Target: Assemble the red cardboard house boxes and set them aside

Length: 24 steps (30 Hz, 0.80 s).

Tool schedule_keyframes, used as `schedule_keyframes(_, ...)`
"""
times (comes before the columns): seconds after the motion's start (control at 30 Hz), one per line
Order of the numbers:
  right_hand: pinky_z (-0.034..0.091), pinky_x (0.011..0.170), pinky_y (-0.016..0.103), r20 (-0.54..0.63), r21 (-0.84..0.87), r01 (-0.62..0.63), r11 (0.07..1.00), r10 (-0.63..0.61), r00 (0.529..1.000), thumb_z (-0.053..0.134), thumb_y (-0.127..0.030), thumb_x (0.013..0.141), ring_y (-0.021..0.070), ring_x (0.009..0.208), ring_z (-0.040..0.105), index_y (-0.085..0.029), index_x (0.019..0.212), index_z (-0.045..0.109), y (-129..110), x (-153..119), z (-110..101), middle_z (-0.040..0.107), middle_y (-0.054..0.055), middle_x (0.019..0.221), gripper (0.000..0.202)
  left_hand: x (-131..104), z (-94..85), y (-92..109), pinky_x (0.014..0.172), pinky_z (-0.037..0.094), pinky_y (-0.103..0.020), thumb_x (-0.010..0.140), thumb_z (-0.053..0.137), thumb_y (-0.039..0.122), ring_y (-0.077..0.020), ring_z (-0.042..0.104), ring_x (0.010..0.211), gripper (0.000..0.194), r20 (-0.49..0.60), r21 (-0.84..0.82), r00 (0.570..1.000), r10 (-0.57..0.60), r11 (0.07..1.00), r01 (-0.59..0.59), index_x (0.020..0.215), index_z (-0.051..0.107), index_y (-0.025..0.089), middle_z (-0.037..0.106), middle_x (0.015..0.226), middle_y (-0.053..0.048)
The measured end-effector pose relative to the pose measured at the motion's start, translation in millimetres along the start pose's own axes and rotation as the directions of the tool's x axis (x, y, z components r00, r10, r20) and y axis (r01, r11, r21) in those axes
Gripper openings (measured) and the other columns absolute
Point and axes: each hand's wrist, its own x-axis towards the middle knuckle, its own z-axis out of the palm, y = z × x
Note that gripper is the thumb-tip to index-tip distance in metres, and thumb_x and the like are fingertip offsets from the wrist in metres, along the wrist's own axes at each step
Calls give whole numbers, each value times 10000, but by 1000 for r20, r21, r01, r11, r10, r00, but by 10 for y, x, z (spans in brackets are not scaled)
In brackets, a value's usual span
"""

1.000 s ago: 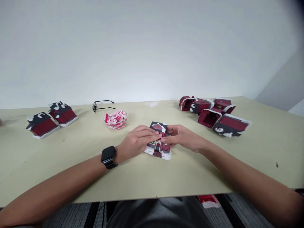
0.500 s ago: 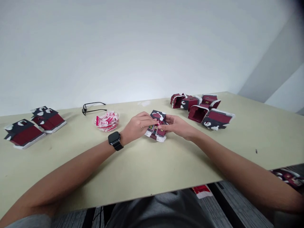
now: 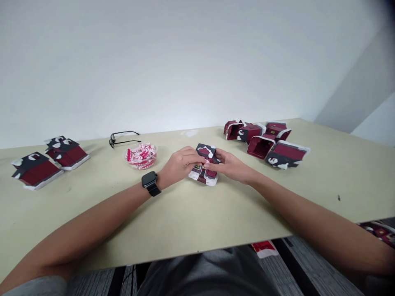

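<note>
A small dark-red paper house (image 3: 202, 177) with a dark snow-capped roof, little yellow windows and a white base is between my hands at the middle of the table. My right hand (image 3: 230, 165) grips its right side, thumb across the front. Over the upper front, my left hand (image 3: 187, 160) has its fingertips pinched together near the right thumb. A tiny reddish-white bit shows at those fingertips, too small to name. A black watch is on the left wrist. Left of the hands stands a clear bowl (image 3: 154, 158) of red-and-white striped pieces (image 3: 140, 155).
Two or more finished-looking houses (image 3: 37, 169) stand upright at the far left. Several more houses (image 3: 285, 154) lie on their sides at the back right, some showing open bottoms. Black eyeglasses (image 3: 123, 139) rest behind the bowl, near the wall.
The view has shifted slightly, so the table's things appear a little to the right. Both hands stay at the house, with only small finger movement.
</note>
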Motion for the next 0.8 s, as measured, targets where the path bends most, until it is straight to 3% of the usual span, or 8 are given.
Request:
schedule_keyframes(0.07,525,1059,471,20,32,-8,999,7,1000,845,-483,878,296,1219,638,-211,1271,641,0,-11,-1,704,95,1313,520,-2,-2,-19,964,585,-416,953,717,197,-221,669,1080,188,-48,-30,988,-145,989,143,1135,758,213,757,1123,-84)
schedule_keyframes(0.13,521,1065,470,39,55,-3,998,0,999,845,-450,882,296,1242,630,-222,1293,639,-5,-21,-17,699,93,1333,513,1,-5,-43,985,580,-453,850,853,307,-254,656,1144,516,-20,-173,942,-336,929,328,1323,670,212,686,1317,-141)
schedule_keyframes(0.2,516,1070,468,57,52,23,998,-26,998,860,-423,869,298,1263,619,-231,1299,639,-10,-29,-35,690,89,1355,520,12,-11,-57,936,595,-434,826,876,382,-255,679,1120,677,171,-389,876,-451,786,480,1407,588,192,656,1368,-178)
schedule_keyframes(0.27,525,1044,460,77,30,43,999,-46,996,870,-427,856,298,1237,627,-233,1291,644,-15,-32,-43,695,84,1338,527,34,-25,-52,894,595,-401,855,849,421,-244,698,1070,592,361,-517,814,-456,628,581,1332,611,162,697,1277,-169)
schedule_keyframes(0.37,549,957,427,88,-24,41,999,-39,995,876,-473,845,288,1136,654,-224,1239,660,-24,-34,-35,714,71,1243,513,67,-64,-14,866,570,-362,811,886,423,-224,690,1019,504,458,-546,755,-469,522,656,1152,642,143,715,1154,-129)
schedule_keyframes(0.47,557,873,390,84,-53,40,998,-36,996,888,-508,818,275,1051,660,-223,1156,665,-30,-36,-25,717,50,1140,495,77,-105,22,818,536,-318,762,921,420,-186,664,945,510,471,-528,731,-494,506,682,1064,610,151,695,1067,-81)
schedule_keyframes(0.6,558,816,371,99,-73,53,996,-46,994,867,-545,823,266,1000,657,-229,1143,667,-25,-41,-24,710,38,1095,493,68,-128,24,772,509,-296,776,903,452,-171,638,898,503,464,-506,749,-474,552,663,1036,579,169,660,983,-41)
schedule_keyframes(0.8,573,973,426,153,-82,71,994,-58,986,857,-526,835,299,1142,670,-278,1434,611,-17,-69,77,710,57,1295,693,85,-300,-6,777,542,-316,712,932,457,-203,675,943,588,561,-400,721,-408,629,667,1094,563,204,699,1038,-39)
